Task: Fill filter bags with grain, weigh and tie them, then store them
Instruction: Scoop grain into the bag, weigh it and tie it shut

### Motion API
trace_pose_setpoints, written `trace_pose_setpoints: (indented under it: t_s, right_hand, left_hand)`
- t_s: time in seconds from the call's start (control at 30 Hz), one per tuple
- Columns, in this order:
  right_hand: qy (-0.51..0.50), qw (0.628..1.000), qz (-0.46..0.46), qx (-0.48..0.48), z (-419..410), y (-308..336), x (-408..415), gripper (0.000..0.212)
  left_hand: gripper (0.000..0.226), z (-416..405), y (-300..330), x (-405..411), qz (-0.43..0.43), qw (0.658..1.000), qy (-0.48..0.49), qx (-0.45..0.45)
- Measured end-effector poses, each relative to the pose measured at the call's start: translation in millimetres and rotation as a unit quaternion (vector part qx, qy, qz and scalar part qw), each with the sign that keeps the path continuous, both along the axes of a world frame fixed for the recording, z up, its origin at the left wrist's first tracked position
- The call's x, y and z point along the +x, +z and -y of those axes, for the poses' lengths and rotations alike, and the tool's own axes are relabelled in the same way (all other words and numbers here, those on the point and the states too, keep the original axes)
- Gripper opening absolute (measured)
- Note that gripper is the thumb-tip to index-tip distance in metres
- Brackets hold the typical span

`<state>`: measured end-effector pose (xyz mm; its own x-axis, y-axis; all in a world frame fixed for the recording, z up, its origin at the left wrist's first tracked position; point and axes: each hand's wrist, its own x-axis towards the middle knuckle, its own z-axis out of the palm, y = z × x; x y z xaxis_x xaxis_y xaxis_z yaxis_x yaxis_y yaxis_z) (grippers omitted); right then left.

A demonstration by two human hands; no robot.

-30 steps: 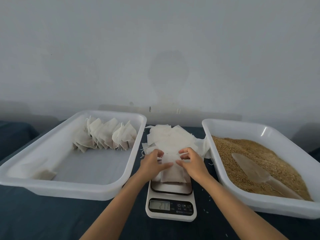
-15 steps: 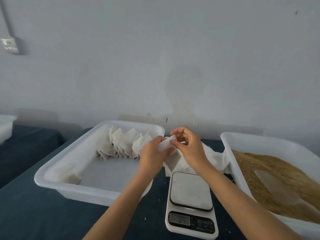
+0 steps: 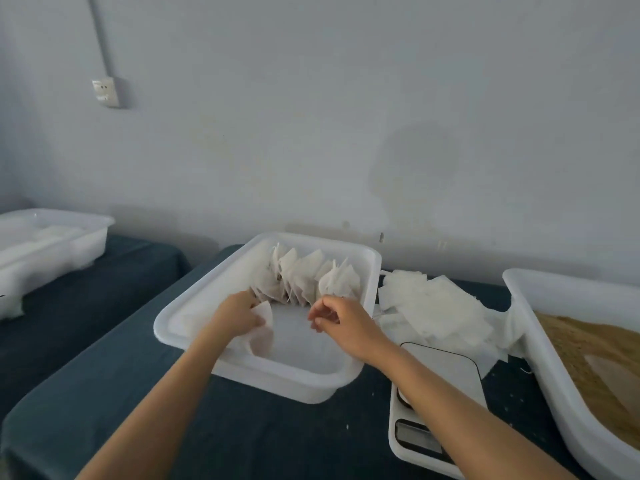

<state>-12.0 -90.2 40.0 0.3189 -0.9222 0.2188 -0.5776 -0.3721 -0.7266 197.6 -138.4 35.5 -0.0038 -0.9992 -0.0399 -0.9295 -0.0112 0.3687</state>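
Both hands [image 3: 239, 315] [image 3: 341, 318] and bag [image 3: 261, 332] now over tray [image 3: 194, 299]

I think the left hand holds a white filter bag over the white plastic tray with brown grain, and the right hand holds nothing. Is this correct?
Not quite. In the head view the left hand holds the white filter bag over the white plastic tray with the row of filled bags, not the grain tray, which stands far right. The right hand indeed holds nothing.

Two bare forearms in view, no sleeves, left hand [image 3: 239, 315] ungloved, right hand [image 3: 341, 320] ungloved, short plain fingernails
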Motion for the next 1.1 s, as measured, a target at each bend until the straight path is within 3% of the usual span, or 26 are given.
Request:
trace_pose_setpoints:
  t_s: [0.1, 0.3, 0.4, 0.5, 0.6, 0.7, 0.77, 0.87, 1.0, 1.1]
  right_hand:
    - [0.017, 0.998, -0.062, 0.019, 1.8, -1.6, 1.2, 0.008]
    - [0.020, 0.992, -0.125, 0.007, -1.2, -5.4, 2.0, 0.012]
    - [0.025, 0.998, -0.053, -0.009, -3.2, -3.9, 0.3, 0.014]
    - [-0.035, 0.996, 0.063, -0.058, -2.2, 1.6, -19.7, 0.019]
    - [-0.175, 0.974, 0.088, -0.110, 7.3, 2.4, -63.3, 0.024]
    - [-0.287, 0.954, -0.021, -0.082, 19.9, -8.4, -118.6, 0.021]
    - [-0.303, 0.943, -0.134, -0.023, 23.9, -20.3, -148.3, 0.019]
    - [-0.291, 0.914, -0.277, 0.064, 25.7, -35.2, -163.6, 0.044]
    - [-0.279, 0.892, -0.348, 0.066, 31.9, -44.3, -156.8, 0.055]
    - [-0.271, 0.880, -0.388, 0.044, 36.0, -45.1, -154.9, 0.041]
  left_hand:
    - [0.037, 1.3, 2.6, 21.3, 0.086, 0.995, 0.027, 0.033]
    - [0.025, -6.6, -1.2, 42.4, 0.240, 0.969, 0.054, 0.022]
    - [0.024, -9.5, 0.4, 39.0, 0.243, 0.967, 0.075, -0.018]
    - [0.022, -12.2, 9.6, 24.6, 0.250, 0.958, 0.070, -0.121]
    - [0.017, -13.3, 19.3, 0.2, 0.141, 0.972, 0.035, -0.187]
    - [0.011, -12.8, 25.6, -34.0, 0.084, 0.972, 0.008, -0.218]
    - [0.011, -10.9, 25.3, -54.5, 0.085, 0.974, -0.011, -0.209]
    - [0.012, -6.7, 19.3, -72.1, 0.091, 0.979, -0.030, -0.180]
    - [0.003, -2.2, 9.5, -78.3, 0.091, 0.979, -0.034, -0.178]
    - [0.011, -1.2, 3.5, -80.8, 0.107, 0.977, -0.036, -0.180]
